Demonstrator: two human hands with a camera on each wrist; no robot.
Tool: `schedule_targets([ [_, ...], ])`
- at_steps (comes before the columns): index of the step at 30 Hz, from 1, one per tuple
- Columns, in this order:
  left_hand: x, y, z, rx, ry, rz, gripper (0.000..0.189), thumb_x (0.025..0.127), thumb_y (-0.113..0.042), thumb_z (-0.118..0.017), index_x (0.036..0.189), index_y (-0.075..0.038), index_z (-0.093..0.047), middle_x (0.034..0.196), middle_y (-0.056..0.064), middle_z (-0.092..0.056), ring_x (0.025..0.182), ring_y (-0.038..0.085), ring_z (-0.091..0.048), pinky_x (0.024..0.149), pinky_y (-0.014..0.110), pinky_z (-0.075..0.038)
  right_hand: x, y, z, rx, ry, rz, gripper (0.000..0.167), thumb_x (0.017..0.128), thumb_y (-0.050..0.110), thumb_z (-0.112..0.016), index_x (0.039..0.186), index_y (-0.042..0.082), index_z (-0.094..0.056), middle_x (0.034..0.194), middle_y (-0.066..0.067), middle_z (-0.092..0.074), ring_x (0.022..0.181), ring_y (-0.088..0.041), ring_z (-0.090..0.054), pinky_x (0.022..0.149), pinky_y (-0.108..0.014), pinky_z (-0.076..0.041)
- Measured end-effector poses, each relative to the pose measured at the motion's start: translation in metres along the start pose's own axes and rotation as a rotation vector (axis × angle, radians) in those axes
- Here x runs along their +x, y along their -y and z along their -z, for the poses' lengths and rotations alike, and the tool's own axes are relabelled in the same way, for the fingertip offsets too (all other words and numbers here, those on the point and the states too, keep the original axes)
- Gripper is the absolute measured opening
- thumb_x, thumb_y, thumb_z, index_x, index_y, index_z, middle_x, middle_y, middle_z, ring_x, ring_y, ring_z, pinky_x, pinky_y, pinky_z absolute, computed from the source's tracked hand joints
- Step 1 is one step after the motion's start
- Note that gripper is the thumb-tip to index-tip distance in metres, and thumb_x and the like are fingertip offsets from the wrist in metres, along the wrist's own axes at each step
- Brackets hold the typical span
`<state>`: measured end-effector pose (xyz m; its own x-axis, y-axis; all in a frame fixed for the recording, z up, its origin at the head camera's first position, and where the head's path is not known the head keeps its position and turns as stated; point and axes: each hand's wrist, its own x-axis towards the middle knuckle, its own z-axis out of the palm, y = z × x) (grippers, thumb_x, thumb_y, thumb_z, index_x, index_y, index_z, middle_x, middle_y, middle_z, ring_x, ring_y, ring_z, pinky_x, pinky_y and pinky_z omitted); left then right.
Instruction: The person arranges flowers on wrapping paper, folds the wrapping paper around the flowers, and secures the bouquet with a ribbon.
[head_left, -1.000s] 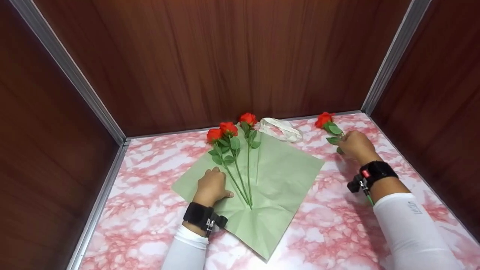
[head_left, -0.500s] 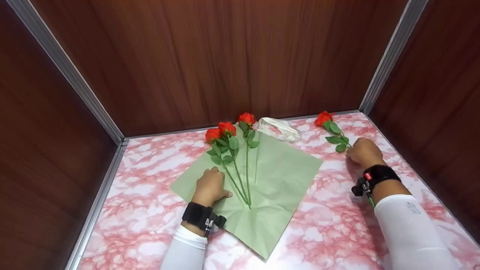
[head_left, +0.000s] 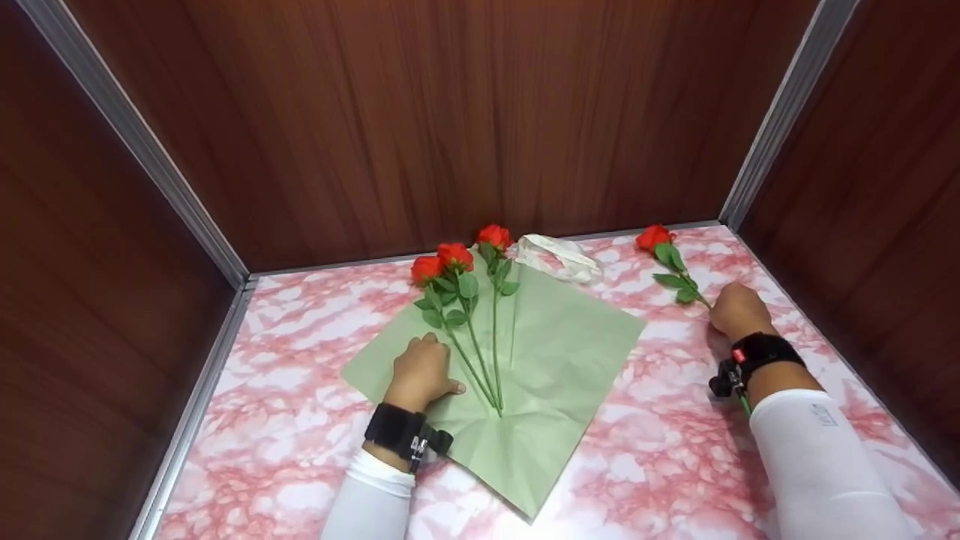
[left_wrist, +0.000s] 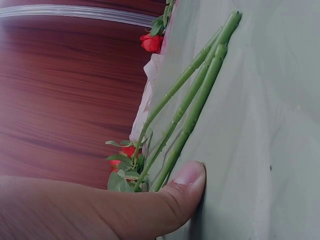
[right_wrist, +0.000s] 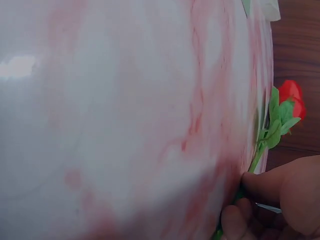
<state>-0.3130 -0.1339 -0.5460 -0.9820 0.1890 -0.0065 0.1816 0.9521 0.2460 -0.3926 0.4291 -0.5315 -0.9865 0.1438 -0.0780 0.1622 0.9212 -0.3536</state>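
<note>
Three red roses with green stems lie on a green sheet of wrapping paper (head_left: 570, 337), their stem ends gathered near its middle. My left hand (head_left: 421, 371) rests on the paper just left of the stems (left_wrist: 190, 110), thumb stretched out beside them in the left wrist view. At the right, my right hand (head_left: 741, 309) pinches the stem of a single rose (head_left: 655, 238) between thumb and fingers. That rose's bloom (right_wrist: 291, 100) points toward the back wall in the right wrist view. The lower end of its stem is hidden by the hand.
A loop of whitish ribbon (head_left: 561, 259) lies at the paper's back corner. Dark wood-grain panels (head_left: 465, 120) with metal edging enclose the back and both sides of the pink marbled table (head_left: 285, 420).
My right hand has slid down the single rose's stem, toward me and slightly right, uncovering its leaves. Lately the bloom has shifted a little right. The left hand stays in place.
</note>
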Motion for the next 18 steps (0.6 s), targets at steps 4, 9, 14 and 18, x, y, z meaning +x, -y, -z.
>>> schedule_targets([
  [4, -0.0004, 0.0006, 0.0005, 0.005, 0.001, -0.002, 0.056, 0.075, -0.043, -0.107, 0.106, -0.004, -0.080, 0.125, 0.018, -0.070, 0.116, 0.041, -0.067, 0.089, 0.062, -0.065, -0.0016, 0.0015, 0.0014, 0.006, 0.002, 0.012, 0.013, 0.091, 0.005, -0.064, 0.087, -0.007, -0.067, 0.103, -0.037, -0.071, 0.091, -0.046, -0.067, 0.088, -0.063, -0.057],
  [9, -0.0007, 0.0001, 0.0015, 0.002, 0.004, -0.003, 0.058, 0.076, -0.042, -0.107, 0.111, -0.004, -0.081, 0.124, 0.018, -0.070, 0.116, 0.042, -0.067, 0.089, 0.063, -0.065, 0.0008, 0.0019, 0.0015, -0.004, 0.019, -0.003, 0.010, 0.090, 0.003, -0.063, 0.091, -0.007, -0.065, 0.106, -0.035, -0.070, 0.090, -0.044, -0.065, 0.086, -0.060, -0.057],
  [14, -0.0010, -0.0002, 0.0014, -0.001, 0.005, -0.001, 0.059, 0.076, -0.042, -0.107, 0.113, -0.004, -0.081, 0.123, 0.018, -0.070, 0.116, 0.042, -0.067, 0.088, 0.064, -0.065, 0.0026, 0.0027, 0.0001, -0.022, 0.039, -0.008, 0.009, 0.089, 0.002, -0.060, 0.092, -0.006, -0.065, 0.109, -0.036, -0.070, 0.092, -0.044, -0.065, 0.083, -0.058, -0.057],
  [18, -0.0005, -0.0008, 0.0008, -0.004, 0.007, 0.004, 0.058, 0.076, -0.042, -0.107, 0.112, -0.004, -0.081, 0.123, 0.017, -0.069, 0.116, 0.041, -0.067, 0.088, 0.064, -0.065, 0.0020, 0.0034, -0.0009, -0.008, 0.061, -0.037, 0.011, 0.085, 0.003, -0.064, 0.092, -0.006, -0.066, 0.106, -0.034, -0.068, 0.092, -0.043, -0.064, 0.080, -0.053, -0.057],
])
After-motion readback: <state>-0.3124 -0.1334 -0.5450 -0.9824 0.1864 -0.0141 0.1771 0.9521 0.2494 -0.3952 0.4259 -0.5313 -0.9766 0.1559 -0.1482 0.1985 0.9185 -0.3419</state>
